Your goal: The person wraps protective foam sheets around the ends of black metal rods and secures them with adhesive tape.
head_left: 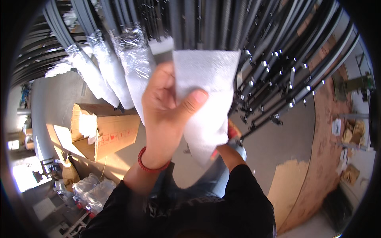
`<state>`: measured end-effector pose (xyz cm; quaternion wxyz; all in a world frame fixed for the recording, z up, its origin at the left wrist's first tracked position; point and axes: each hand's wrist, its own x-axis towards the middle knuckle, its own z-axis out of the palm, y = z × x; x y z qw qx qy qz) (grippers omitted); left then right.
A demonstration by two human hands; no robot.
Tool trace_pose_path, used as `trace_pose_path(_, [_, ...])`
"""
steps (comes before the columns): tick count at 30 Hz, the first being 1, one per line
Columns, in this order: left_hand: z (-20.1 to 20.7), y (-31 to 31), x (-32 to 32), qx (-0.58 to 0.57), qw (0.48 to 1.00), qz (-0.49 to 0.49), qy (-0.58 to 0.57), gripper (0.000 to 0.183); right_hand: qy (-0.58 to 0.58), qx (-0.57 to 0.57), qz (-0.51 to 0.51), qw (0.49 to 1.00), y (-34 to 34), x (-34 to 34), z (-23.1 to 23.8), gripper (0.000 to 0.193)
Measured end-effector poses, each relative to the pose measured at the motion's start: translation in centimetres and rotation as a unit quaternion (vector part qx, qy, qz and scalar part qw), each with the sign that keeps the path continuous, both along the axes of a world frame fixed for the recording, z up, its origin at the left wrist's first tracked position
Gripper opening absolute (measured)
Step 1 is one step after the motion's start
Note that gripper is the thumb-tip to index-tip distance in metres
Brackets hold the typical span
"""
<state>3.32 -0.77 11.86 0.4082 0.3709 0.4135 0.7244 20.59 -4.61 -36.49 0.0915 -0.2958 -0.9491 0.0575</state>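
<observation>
My left hand, with a red braided bracelet at its wrist, grips a white foam sleeve. The thumb presses on the sleeve's front; the fingers curl at its left side. The sleeve surrounds the near ends of a bundle of black metal bars and narrows at its lower end. My right hand is mostly behind the sleeve's lower right side, only its wrist and forearm showing plainly. Something red and yellow is seen there; I cannot make out whether it is a glove or a held thing.
To the left, more bar bundles end in white foam sleeves wrapped with clear film. Bare black bars jut out at the right. An open cardboard box stands on the floor at left, with clear plastic bags nearer. Flat cardboard lies at right.
</observation>
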Motion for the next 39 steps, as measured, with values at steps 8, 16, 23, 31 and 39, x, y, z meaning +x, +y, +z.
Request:
trace_pose_path(8, [-0.4, -0.4, -1.1, 0.029, 0.999, 0.006, 0.032, 0.039, -0.190, -0.181, -0.007, 0.965, 3.5, 1.9, 2.6, 0.046])
trace_pose_path(16, [-0.6, -0.3, -1.0, 0.004, 0.999, 0.013, 0.029, 0.041, -0.144, -0.279, -0.047, 0.948, 2.3, 6.2, 6.8, 0.051])
trace_pose_path(23, [-0.4, -0.5, -0.9, 0.009, 0.999, 0.039, 0.002, 0.045, -0.035, -0.401, -0.062, 0.913, 1.7, 4.8, 13.5, 0.055])
trace_pose_path(31, [-1.4, -0.4, -0.3, -0.024, 0.990, 0.063, 0.122, 0.024, 0.162, -0.613, -0.139, 0.761, 0.6, -1.5, 25.6, 0.060])
trace_pose_path(39, [2.1, -0.4, -1.3, -0.115, 0.970, 0.004, 0.215, 0.007, 0.311, -0.747, -0.176, 0.561, -4.7, 7.2, 47.0, 0.071])
